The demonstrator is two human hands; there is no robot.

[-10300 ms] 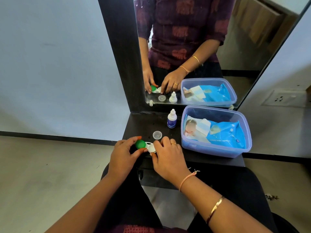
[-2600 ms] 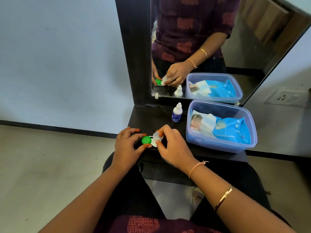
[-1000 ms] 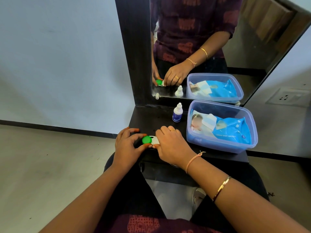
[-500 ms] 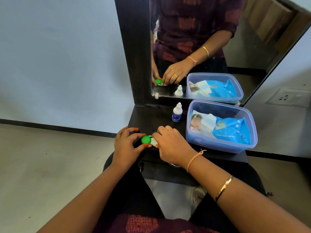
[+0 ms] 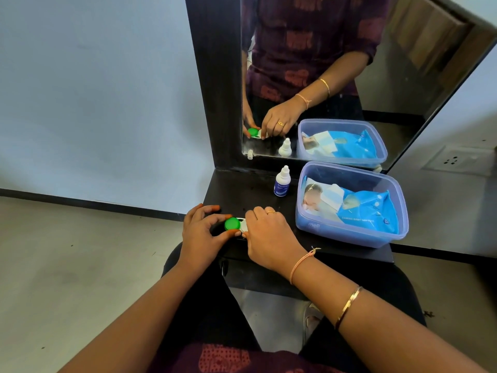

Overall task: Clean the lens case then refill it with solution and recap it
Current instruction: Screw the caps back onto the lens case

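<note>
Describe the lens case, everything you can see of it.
The lens case looks like a small white plastic body lying flat near the front edge of the dark shelf. Its left well carries a round green cap, seated on top. The left hand pinches that end, thumb and fingers around the cap. The right hand curls over the right end and hides it, so that well and its cap cannot be seen.

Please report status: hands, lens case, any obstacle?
Left hand grips lens case by green cap. Right hand grips other end, cap hidden. Solution bottle stands apart, behind.
</note>
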